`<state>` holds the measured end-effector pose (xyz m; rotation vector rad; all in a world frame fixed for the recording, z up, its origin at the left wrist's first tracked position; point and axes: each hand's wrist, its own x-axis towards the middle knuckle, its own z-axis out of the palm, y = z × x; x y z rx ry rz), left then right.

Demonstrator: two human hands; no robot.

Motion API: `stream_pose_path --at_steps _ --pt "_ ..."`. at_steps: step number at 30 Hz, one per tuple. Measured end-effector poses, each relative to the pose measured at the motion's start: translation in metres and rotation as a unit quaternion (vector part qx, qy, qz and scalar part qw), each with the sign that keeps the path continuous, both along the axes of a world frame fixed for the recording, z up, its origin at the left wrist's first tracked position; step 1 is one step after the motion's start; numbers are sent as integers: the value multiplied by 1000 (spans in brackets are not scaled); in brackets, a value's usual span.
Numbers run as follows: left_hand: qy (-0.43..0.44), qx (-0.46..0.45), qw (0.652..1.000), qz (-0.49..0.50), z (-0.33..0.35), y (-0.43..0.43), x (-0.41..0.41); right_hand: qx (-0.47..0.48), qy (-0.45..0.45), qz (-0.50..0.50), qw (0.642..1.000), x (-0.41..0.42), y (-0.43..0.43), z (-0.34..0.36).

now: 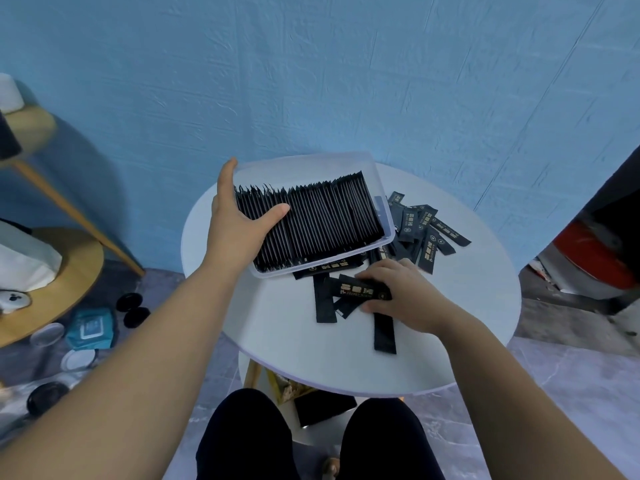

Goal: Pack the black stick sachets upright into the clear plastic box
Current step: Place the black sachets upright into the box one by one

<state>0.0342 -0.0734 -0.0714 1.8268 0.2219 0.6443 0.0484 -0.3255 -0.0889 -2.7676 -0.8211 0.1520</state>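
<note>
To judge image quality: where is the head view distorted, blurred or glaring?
Head view: wide-angle distortion bends the wall lines and stretches the forearms; the wooden table is soft; the centre is sharp, print showing on the sachet in the right hand; even light, no glare on the clear box.

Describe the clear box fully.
The box is a shallow, translucent plastic rectangle with rounded corners and no lid, on the white table. A packed row of black sachets fills most of it; a far strip is bare. The left hand rests at its left end, thumb on the sachets. Against its near and right edges lie loose sachets.
</note>
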Motion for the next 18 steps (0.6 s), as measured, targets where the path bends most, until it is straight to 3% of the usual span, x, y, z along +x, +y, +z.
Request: stream_pose_path --at_steps 6,18 --pt "3 1 1000 3 1 -1 0 -77 -3 9 997 5 6 9" --pt "3 4 1000 3 0 1 1 -99 85 55 990 15 17 20"
